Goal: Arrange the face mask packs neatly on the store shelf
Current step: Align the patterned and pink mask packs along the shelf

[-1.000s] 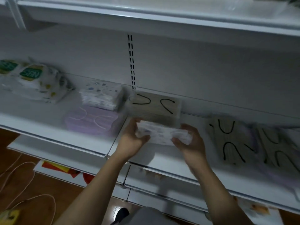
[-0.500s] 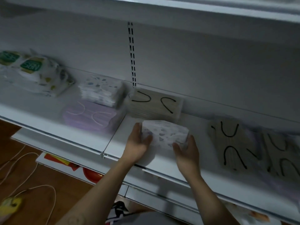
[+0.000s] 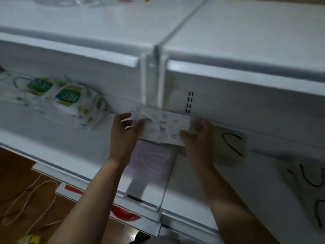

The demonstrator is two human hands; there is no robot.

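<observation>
A white speckled mask pack is held at the back of the white shelf, just behind a lilac mask pack. My left hand grips its left end and my right hand grips its right end. Whether another speckled pack lies under it is hidden. To the right lies a beige pack with black ear loops. More beige packs lie further right, blurred.
Packs with green labels sit at the left of the shelf. An upper shelf overhangs close above the hands. Below are lower shelves with red-printed items, a wooden floor and a white cable.
Both hands carried the speckled pack from the shelf front, left and back to above the lilac pack. The camera dropped and moved closer, so the upper shelf now fills the top.
</observation>
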